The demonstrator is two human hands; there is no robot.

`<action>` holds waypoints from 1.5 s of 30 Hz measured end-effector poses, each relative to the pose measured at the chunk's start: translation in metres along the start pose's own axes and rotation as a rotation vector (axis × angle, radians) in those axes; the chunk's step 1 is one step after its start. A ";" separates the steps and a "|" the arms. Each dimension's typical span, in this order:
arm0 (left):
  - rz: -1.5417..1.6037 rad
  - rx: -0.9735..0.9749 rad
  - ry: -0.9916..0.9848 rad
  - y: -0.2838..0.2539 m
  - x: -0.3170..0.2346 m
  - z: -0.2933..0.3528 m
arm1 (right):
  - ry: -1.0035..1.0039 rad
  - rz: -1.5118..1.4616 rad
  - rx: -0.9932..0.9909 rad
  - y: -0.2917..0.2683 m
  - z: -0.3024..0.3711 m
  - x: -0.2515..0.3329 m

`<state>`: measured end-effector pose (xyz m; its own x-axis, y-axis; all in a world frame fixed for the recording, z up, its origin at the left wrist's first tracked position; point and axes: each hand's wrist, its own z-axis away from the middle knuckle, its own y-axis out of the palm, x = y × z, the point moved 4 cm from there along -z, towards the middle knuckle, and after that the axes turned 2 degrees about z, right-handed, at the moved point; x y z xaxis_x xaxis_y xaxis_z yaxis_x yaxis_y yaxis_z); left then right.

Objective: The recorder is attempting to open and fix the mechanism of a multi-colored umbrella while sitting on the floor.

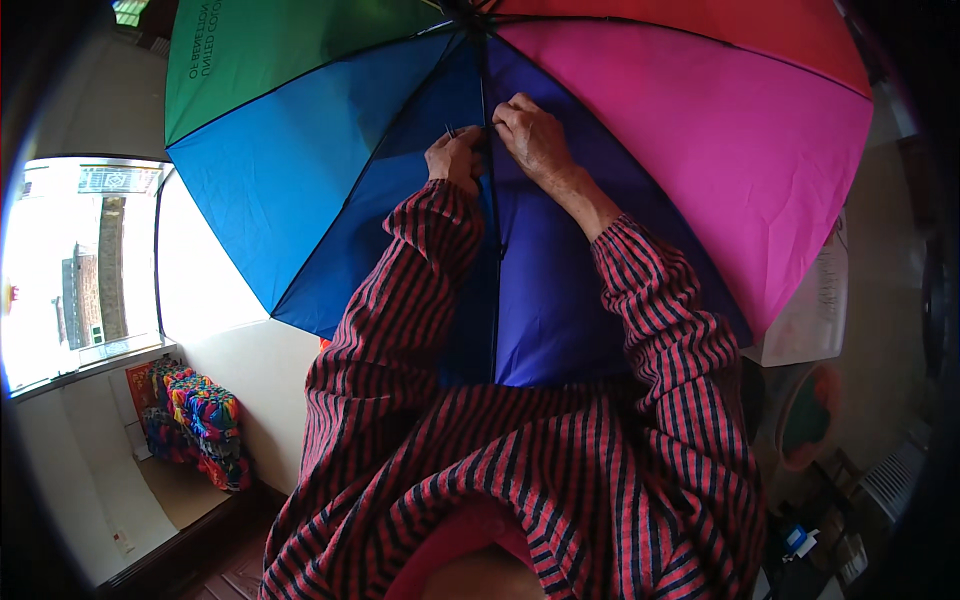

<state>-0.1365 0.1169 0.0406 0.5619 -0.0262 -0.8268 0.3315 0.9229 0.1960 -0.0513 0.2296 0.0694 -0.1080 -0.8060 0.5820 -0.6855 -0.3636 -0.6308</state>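
An open multicoloured umbrella (pixel 400 95) fills the upper part of the head view, its inner side and dark ribs facing me. Its panels run from green through light blue, dark blue, purple and pink to red. My left hand (pixel 457 160) is closed in front of the dark blue panel, with the tip of a small, thin, dark piece sticking up from its fingers. Just across the middle rib (pixel 497 290), my right hand (pixel 530 135) pinches its fingertips together beside the rib, over the purple panel. Whatever lies between those fingertips is too small to make out.
To the left is a bright window (pixel 85 260), with a bundle of colourful yarn-like material (pixel 205 410) below it. At the right, past the pink panel, stand a whitish translucent container (pixel 815 310) and a round, pinkish-rimmed tub (pixel 790 455).
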 end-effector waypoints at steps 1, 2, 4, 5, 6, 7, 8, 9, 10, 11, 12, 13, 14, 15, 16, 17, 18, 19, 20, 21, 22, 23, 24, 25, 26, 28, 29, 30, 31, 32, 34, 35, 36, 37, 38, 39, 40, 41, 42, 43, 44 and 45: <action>-0.039 0.018 0.005 0.002 0.000 0.001 | -0.020 0.055 0.042 0.000 -0.002 -0.001; -0.040 0.025 0.004 0.004 0.001 0.003 | -0.038 0.112 0.083 -0.002 -0.003 -0.003; -0.063 0.062 0.067 0.014 0.002 0.007 | -0.047 0.186 0.120 -0.018 -0.006 -0.016; -0.070 0.075 0.104 0.016 -0.001 0.011 | 0.004 0.129 0.142 -0.031 -0.010 -0.028; -0.074 0.025 0.121 -0.007 -0.004 0.006 | 0.032 0.020 0.181 -0.022 -0.017 -0.025; -0.189 0.015 0.234 -0.010 -0.004 0.003 | 0.079 -0.041 0.211 -0.029 -0.022 -0.028; -0.308 -0.013 0.345 -0.021 -0.003 -0.001 | 0.070 -0.054 0.222 -0.039 -0.027 -0.012; -0.422 -0.024 0.453 -0.022 -0.003 -0.001 | 0.382 -0.741 0.030 -0.066 -0.028 -0.004; -0.417 -0.012 0.453 -0.015 -0.004 0.003 | 0.688 -1.416 -0.203 -0.081 -0.024 -0.003; -0.502 -0.018 0.521 -0.006 -0.007 0.011 | 0.688 -1.404 -0.218 -0.086 -0.021 -0.013; -0.586 -0.027 0.591 0.001 -0.010 0.019 | 0.720 -1.425 -0.354 -0.092 -0.017 -0.027; -0.669 -0.049 0.662 0.003 -0.012 0.022 | 0.749 -1.449 -0.479 -0.095 -0.014 -0.036; -0.667 -0.049 0.663 0.005 -0.012 0.024 | 0.776 -1.471 -0.604 -0.095 -0.011 -0.043; -0.687 -0.057 0.692 0.006 -0.013 0.026 | 0.775 -1.470 -0.603 -0.091 -0.009 -0.047; -0.709 -0.072 0.720 0.004 -0.011 0.026 | 0.800 -1.323 -0.654 -0.090 -0.004 -0.047; -0.732 -0.086 0.747 0.002 -0.010 0.026 | 0.822 -1.175 -0.701 -0.089 0.000 -0.047; -0.732 -0.092 0.745 -0.001 -0.008 0.024 | 0.839 -1.025 -0.744 -0.087 0.004 -0.047; -0.737 -0.107 0.758 -0.003 -0.008 0.022 | 0.841 -1.027 -0.739 -0.079 0.005 -0.044; -0.743 -0.123 0.772 -0.005 -0.008 0.020 | 0.668 -0.772 -0.533 -0.072 -0.001 -0.034; -0.745 -0.129 0.789 -0.003 -0.006 0.016 | 0.489 -0.510 -0.337 -0.061 -0.004 -0.029; -0.744 -0.124 0.790 -0.003 -0.005 0.013 | 0.272 -0.244 -0.198 -0.044 -0.007 -0.023; -0.648 -0.100 0.710 -0.005 -0.001 0.007 | 0.055 0.021 -0.057 -0.026 -0.010 -0.017; -0.549 -0.068 0.628 -0.003 0.003 0.002 | 0.059 0.031 -0.061 -0.024 -0.010 -0.014; -0.451 -0.035 0.545 -0.001 0.008 -0.002 | 0.047 0.164 -0.009 -0.020 -0.009 -0.010; -0.454 -0.038 0.543 -0.002 0.007 -0.002 | 0.032 0.282 0.050 -0.012 -0.007 -0.003; -0.381 -0.027 0.470 -0.003 0.009 -0.002 | 0.039 0.313 0.093 -0.004 -0.004 0.005; -0.342 -0.016 0.434 -0.001 0.008 -0.001 | 0.048 0.349 0.132 -0.001 -0.002 0.006; -0.341 -0.010 0.433 0.000 0.007 0.002 | 0.056 0.387 0.171 0.000 -0.001 0.007; -0.322 -0.010 0.412 -0.001 0.006 0.003 | 0.054 0.388 0.172 0.000 0.000 0.009; -0.302 -0.008 0.391 -0.002 0.004 0.007 | 0.029 0.379 0.195 0.001 0.000 0.011; -0.279 -0.007 0.369 -0.002 0.003 0.007 | -0.019 0.363 0.242 0.003 0.000 0.015; -0.272 0.006 0.365 -0.001 0.001 0.007 | -0.021 0.364 0.243 0.003 -0.001 0.016; -0.264 0.018 0.360 -0.001 0.002 0.006 | -0.026 0.358 0.254 0.005 -0.003 0.015; -0.257 0.030 0.356 -0.001 0.002 0.005 | -0.031 0.352 0.265 0.006 -0.005 0.015; -0.255 0.029 0.357 -0.002 0.003 0.005 | -0.036 0.346 0.275 0.007 -0.006 0.014; -0.254 0.036 0.391 -0.001 0.003 0.005 | -0.038 0.347 0.275 0.008 -0.007 0.013; -0.253 0.043 0.426 -0.001 0.002 0.005 | -0.026 0.335 0.250 0.007 -0.008 0.012; -0.253 0.050 0.462 0.000 0.001 0.005 | -0.014 0.323 0.224 0.005 -0.010 0.011; -0.252 0.042 0.462 -0.003 0.001 0.005 | -0.004 0.306 0.204 0.005 -0.010 0.014; -0.237 0.003 0.443 -0.007 0.001 0.005 | -0.009 0.301 0.208 0.005 -0.012 0.017; -0.221 -0.037 0.425 -0.012 0.001 0.005 | 0.032 0.277 0.241 0.008 -0.015 0.019; -0.205 -0.077 0.408 -0.017 0.001 0.005 | 0.072 0.253 0.275 0.011 -0.018 0.022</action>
<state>-0.1380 0.0992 0.0393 0.1413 -0.0720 -0.9873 0.3384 0.9408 -0.0202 -0.0739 0.2164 0.0848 -0.3058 -0.8550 0.4188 -0.4134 -0.2770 -0.8674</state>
